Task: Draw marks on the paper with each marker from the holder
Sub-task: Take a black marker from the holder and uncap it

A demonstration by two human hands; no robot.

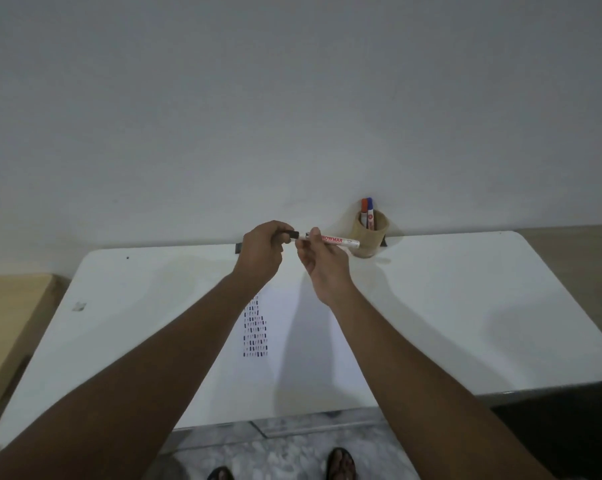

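Above the far part of the table, my right hand (322, 259) grips a white marker (337, 240) with red lettering, held level. My left hand (263, 252) pinches its black cap (292, 234) at the marker's left end; cap and tip are touching or just apart. A sheet of paper (303, 344) lies under my arms with rows of short dark, blue and red marks (255, 332) on its left part. The brown round holder (369, 235) stands at the table's far edge against the wall, with a red marker (364, 206) and a blue marker (370, 205) upright in it.
The white table (466, 306) has rounded corners and a small grey smudge (79, 306) at the left. A tan board (12, 323) sits to the left, a dark object (562, 420) at the lower right. My sandalled feet (341, 465) stand on the tiled floor below the near edge.
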